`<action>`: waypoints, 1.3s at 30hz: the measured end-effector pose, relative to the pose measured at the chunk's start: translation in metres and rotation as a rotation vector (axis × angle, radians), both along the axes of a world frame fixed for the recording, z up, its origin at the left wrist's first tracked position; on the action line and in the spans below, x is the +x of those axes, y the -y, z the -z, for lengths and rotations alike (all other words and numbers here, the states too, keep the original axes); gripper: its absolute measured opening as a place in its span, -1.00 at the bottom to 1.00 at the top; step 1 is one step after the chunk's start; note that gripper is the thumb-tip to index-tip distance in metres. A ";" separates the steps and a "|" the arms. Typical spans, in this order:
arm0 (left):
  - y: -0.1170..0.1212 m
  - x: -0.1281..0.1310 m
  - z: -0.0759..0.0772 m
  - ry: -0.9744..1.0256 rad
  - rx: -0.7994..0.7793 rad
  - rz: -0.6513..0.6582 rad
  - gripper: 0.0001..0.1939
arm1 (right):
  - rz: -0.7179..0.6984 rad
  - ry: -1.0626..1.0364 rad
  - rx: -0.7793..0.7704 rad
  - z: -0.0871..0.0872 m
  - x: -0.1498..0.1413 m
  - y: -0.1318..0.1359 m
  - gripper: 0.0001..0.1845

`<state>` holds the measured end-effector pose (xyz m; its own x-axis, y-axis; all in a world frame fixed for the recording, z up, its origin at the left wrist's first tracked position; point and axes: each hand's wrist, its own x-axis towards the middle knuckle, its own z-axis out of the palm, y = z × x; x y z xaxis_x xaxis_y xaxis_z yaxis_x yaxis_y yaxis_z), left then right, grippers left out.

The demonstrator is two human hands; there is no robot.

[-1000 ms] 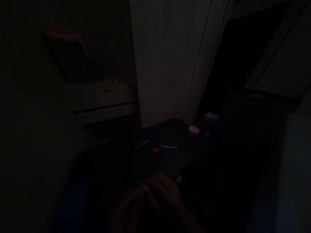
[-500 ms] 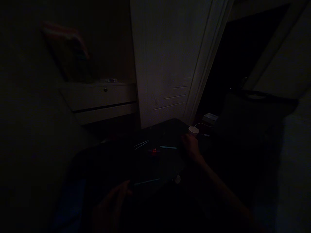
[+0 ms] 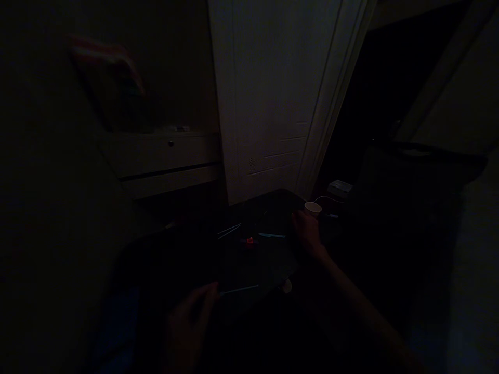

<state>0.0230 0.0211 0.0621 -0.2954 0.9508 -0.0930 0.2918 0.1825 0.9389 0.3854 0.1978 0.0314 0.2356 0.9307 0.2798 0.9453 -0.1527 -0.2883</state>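
Note:
The scene is very dark. At lower left, my left hand (image 3: 189, 319) has its thumb and forefinger tips together at the near-left end of a thin pale-blue stick-like utensil (image 3: 239, 289) lying on the dark table (image 3: 268, 262). My right hand (image 3: 306, 231) is closed at the near side of a white paper cup (image 3: 313, 207); the hand hides the cup's lower part. Between the hands lie a pale-blue knife (image 3: 272, 236), a pair of thin sticks (image 3: 229, 230) and a small object with a glowing red-orange spot (image 3: 249, 241).
A pale door (image 3: 268, 93) stands behind the table, with a drawer unit (image 3: 167, 156) to its left. A dark bag-like shape with a handle (image 3: 417, 152) is at right. A white box (image 3: 340, 187) and a cable lie beyond the cup.
My left hand has moved right and slightly up, its fingertips now at the end of the thin utensil. My right hand stays by the cup. The view has shifted slightly.

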 end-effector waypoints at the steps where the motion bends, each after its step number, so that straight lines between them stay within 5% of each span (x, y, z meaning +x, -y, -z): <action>1: -0.001 0.000 0.001 -0.008 0.010 0.008 -0.49 | -0.002 -0.001 0.004 -0.001 0.000 0.003 -0.65; 15: 0.003 -0.007 0.012 -0.039 0.018 0.036 -0.47 | 0.023 -0.324 -0.047 -0.022 -0.004 -0.014 -0.61; 22: 0.006 -0.002 0.016 -0.068 0.070 0.051 -0.50 | -0.092 -0.841 0.105 -0.046 -0.042 0.068 -0.60; 28: 0.010 0.007 0.031 -0.164 0.351 0.128 -0.67 | -0.323 -1.373 -0.218 -0.044 -0.129 0.151 -0.44; 34: 0.022 0.001 0.021 -0.234 0.388 0.206 -0.71 | -0.417 -1.685 -0.470 -0.038 -0.163 0.172 -0.50; 39: 0.023 -0.007 0.025 -0.244 0.473 0.312 -0.76 | -0.353 -1.878 -0.572 -0.046 -0.167 0.180 -0.57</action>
<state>0.0162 -0.0023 0.0376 0.0434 0.9176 0.3951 0.4806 -0.3659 0.7969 0.2179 0.0181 0.0771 -0.3544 0.8687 -0.3460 -0.4227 -0.4789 -0.7694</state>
